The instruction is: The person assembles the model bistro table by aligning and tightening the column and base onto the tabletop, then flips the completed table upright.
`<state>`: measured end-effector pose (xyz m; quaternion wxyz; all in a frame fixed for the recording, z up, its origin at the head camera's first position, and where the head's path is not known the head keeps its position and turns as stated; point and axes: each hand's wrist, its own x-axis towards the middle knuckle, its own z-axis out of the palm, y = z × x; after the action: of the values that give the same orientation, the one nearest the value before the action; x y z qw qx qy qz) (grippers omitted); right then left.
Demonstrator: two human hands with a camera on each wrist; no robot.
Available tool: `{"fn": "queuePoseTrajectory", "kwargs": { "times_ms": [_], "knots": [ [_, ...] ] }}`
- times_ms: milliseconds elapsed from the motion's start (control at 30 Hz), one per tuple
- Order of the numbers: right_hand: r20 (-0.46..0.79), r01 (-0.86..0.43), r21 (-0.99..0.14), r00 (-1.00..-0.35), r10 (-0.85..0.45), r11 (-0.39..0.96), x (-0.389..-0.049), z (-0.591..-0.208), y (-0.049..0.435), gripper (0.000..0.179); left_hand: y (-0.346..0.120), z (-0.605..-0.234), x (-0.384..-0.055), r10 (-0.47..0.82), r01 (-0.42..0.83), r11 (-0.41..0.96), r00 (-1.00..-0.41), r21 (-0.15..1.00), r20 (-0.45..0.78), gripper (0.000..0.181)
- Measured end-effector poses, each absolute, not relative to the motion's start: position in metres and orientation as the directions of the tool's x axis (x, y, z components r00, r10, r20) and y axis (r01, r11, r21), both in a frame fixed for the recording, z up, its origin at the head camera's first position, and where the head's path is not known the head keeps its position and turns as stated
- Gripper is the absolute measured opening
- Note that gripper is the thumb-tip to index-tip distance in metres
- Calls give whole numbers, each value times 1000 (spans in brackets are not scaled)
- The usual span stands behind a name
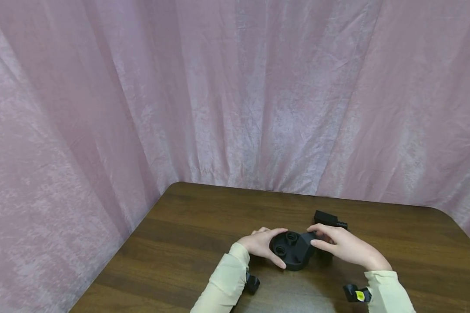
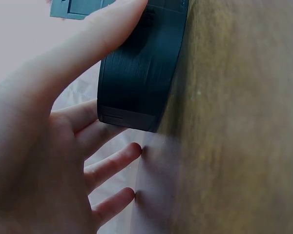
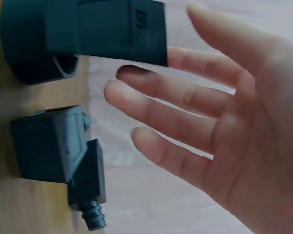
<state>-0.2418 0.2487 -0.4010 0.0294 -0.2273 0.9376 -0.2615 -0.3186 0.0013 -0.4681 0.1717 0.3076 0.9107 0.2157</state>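
A black round plastic base (image 1: 296, 265) with two raised ring-shaped sockets stands on the table. My left hand (image 1: 260, 243) grips its left side, thumb on the near wall and fingers round the far side. In the left wrist view, the thumb presses the base's curved wall (image 2: 136, 78). A black block (image 3: 107, 27) sits on the right part of the base and juts past its edge. My right hand (image 1: 346, 245) is beside this block with spread, gently bent fingers. In the right wrist view the thumb stands apart from the block, while the index finger passes behind its edge.
Behind the right hand lies a black block with a ribbed stub (image 1: 326, 218). Another black block (image 3: 46, 144) is close to it, mostly hidden by the right hand in the head view. A pink curtain (image 1: 235, 95) hangs behind the brown wooden table (image 1: 188, 226).
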Motion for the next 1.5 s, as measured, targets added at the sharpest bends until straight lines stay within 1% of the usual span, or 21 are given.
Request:
{"fn": "queuePoseTrajectory", "kwargs": {
  "times_ms": [133, 267, 400, 600, 867, 1067, 1267, 1400, 1500],
  "knots": [
    [85, -441, -499, -882, -464, 746, -239, -397, 255, 38, 1, -468, -319, 643, 497, 713, -745, 496, -177, 98],
    [70, -470, -536, -853, -517, 702, -239, -396, 259, 35, 1, -467, -319, 643, 498, 711, -746, 496, -174, 98],
    [56, -486, -561, -830, -555, 670, -239, -395, 259, 37, 1, -466, -318, 643, 504, 709, -749, 493, -160, 98],
    [58, -496, -584, -815, -576, 643, -237, -394, 258, 40, 1, -468, -318, 643, 508, 709, -751, 489, -152, 97],
    [55, -478, -561, -836, -546, 676, -235, -394, 253, 43, 1, -467, -317, 642, 509, 713, -751, 483, -155, 97],
    [87, -525, -505, -821, -564, 686, -233, -392, 249, 46, 1, -465, -316, 641, 501, 713, -750, 490, -165, 97],
    [52, -522, -501, -814, -578, 690, -235, -394, 247, 48, 1, -463, -316, 636, 499, 719, -753, 484, -169, 98],
    [37, -519, -495, -813, -581, 697, -238, -398, 246, 46, 1, -463, -316, 632, 496, 722, -756, 483, -168, 98],
    [24, -509, -469, -824, -566, 722, -240, -401, 245, 44, 2, -463, -316, 633, 495, 720, -755, 486, -170, 98]
  ]
}}
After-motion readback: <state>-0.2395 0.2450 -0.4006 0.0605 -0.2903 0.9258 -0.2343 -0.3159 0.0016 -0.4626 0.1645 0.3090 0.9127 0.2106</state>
